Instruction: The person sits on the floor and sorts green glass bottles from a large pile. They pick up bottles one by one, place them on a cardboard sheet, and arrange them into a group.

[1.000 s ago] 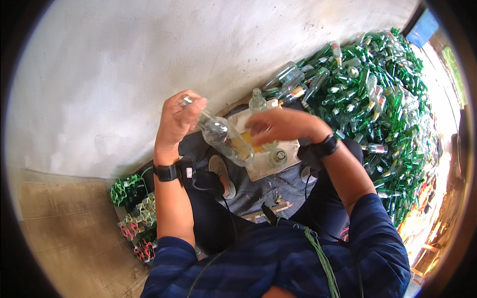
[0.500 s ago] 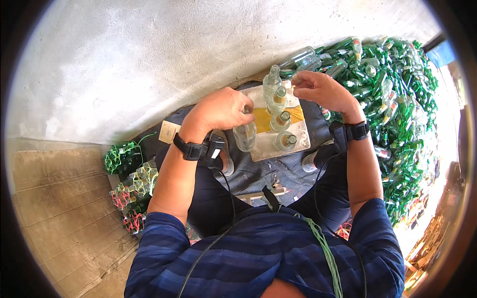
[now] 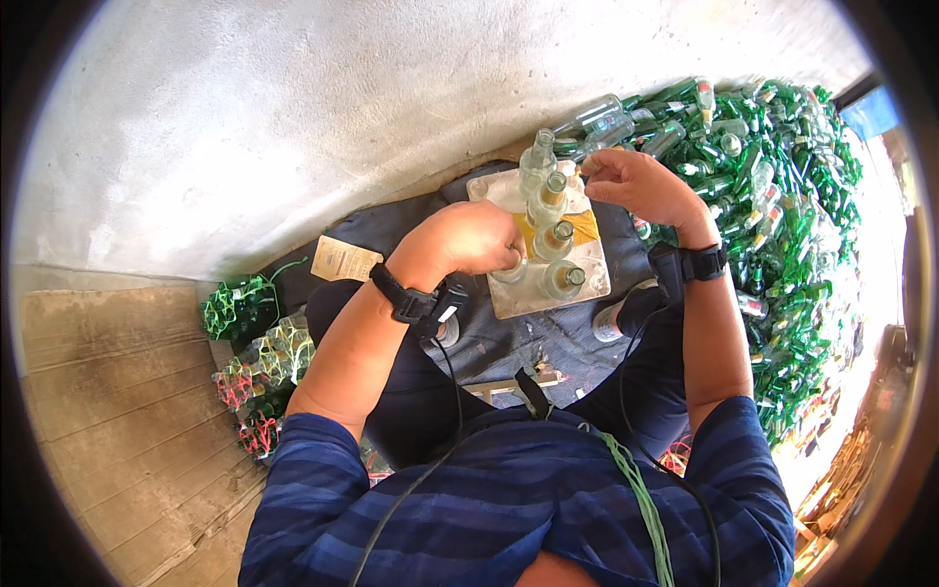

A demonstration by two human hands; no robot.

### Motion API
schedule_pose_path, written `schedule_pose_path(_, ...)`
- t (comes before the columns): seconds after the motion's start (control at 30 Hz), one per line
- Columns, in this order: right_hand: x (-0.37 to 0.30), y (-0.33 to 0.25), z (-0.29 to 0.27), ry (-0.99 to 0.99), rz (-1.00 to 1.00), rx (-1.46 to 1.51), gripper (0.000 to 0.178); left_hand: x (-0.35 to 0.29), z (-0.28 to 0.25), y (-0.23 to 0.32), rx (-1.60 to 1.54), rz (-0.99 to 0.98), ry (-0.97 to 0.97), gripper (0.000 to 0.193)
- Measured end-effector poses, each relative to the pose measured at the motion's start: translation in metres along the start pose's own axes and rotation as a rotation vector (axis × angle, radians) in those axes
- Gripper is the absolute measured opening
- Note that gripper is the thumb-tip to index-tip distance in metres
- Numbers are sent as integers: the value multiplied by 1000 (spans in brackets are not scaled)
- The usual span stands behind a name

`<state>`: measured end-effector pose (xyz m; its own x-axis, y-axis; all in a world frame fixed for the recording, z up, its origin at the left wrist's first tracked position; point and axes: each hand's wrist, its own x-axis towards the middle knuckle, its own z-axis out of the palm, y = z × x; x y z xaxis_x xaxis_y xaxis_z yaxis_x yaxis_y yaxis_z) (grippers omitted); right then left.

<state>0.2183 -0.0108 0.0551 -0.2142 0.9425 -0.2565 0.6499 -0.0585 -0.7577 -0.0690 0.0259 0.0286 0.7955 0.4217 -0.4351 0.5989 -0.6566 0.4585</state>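
My left hand (image 3: 468, 238) is closed around the upper part of a clear glass bottle (image 3: 510, 272) at the left edge of a pale board (image 3: 518, 306) with a yellow band. Most of that bottle is hidden by my fingers. Beside it, several clear bottles stand upright in a row, from the far one (image 3: 537, 164) to the near one (image 3: 562, 281). Over the board's far right corner, my right hand (image 3: 641, 186) has its thumb and fingertips pinched together. What they hold, if anything, is too small to tell.
A large heap of mostly green bottles (image 3: 782, 215) rises on the right. At left lie netted bundles of bottles (image 3: 284, 347), a cardboard sheet (image 3: 117, 391) and a small tan card (image 3: 344, 260). A white wall (image 3: 293, 117) stands behind. Cables hang from both wrist straps.
My left hand has moved right and slightly toward me with the clear bottle, bringing it closer to the row on the board. My right hand has barely shifted.
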Motion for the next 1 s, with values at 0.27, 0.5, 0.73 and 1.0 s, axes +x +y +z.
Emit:
schedule_pose_path(0.27,-1,0,0,29,1,-42,39,12,12,0,46,15,-13,30)
schedule_pose_path(0.5,0,2,0,47,14,-46,40,21,36,-8,-17,15,127,24)
schedule_pose_path(0.73,4,15,1,62,-32,-58,38,22,26,6,53,-6,31,30)
schedule_pose_path(1.0,4,18,0,68,-39,-81,37,21,33,2,23,35,105,29)
